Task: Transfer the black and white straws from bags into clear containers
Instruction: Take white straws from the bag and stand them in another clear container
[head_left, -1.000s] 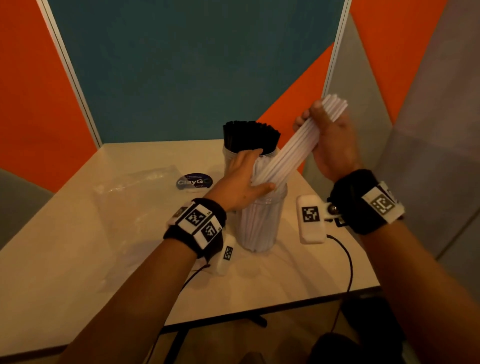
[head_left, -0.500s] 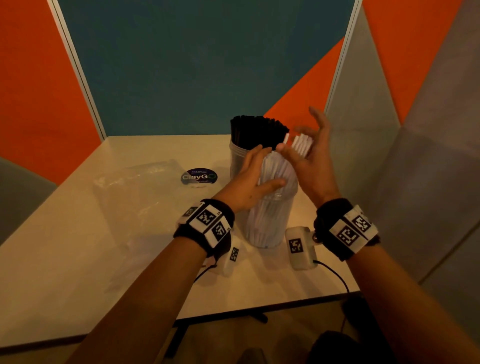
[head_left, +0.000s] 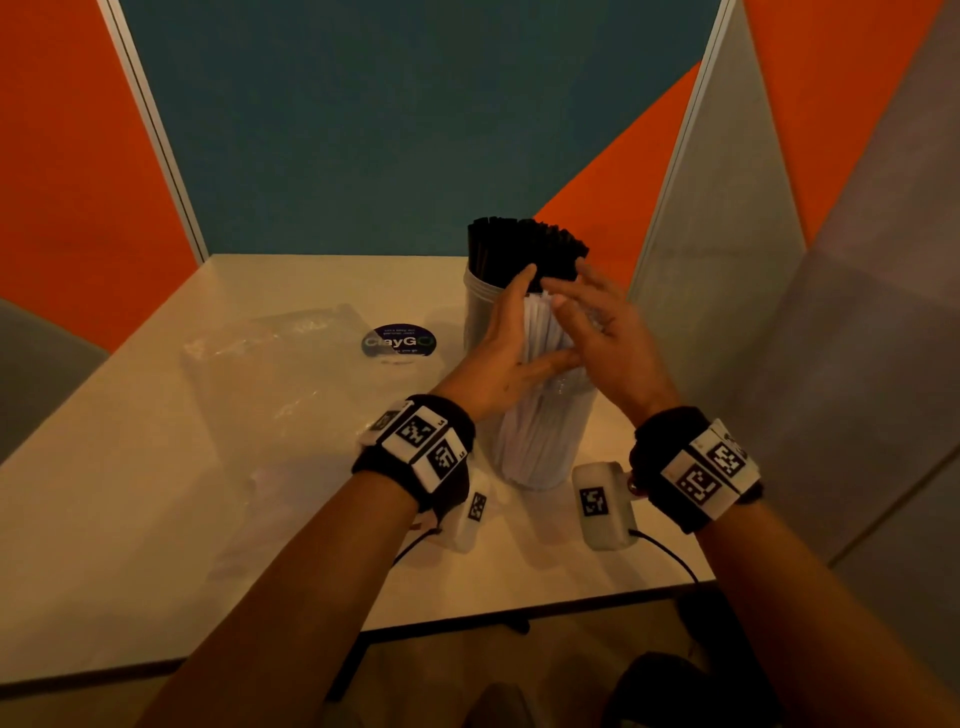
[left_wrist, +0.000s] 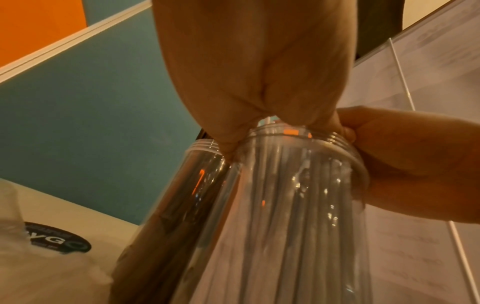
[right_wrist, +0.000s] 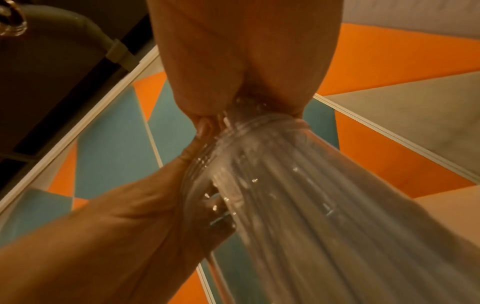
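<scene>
Two clear containers stand side by side on the table (head_left: 156, 467), touching or nearly so. The far container (head_left: 475, 306) holds the black straws (head_left: 524, 249), a dense bundle rising above its rim. The near container (head_left: 540, 441) holds the white straws (head_left: 540, 332), also a bundle too dense to count. Two hands flank the near container's mouth. The left hand (head_left: 506, 358) has fingers extended along the straws' left side, thumb laid across the front at the rim. The right hand (head_left: 608, 343) is spread flat, fingers straight, against the straws' right side; neither hand curls round anything. One empty clear bag (head_left: 270, 379) lies flat to the left, beside one round dark sticker (head_left: 399, 341). The head view alone shows the black straw tops and the bag. The left wrist view shows the threaded rim (left_wrist: 337, 142) close up, and the wrist views show vertical straw lines through the blurred wall.
</scene>
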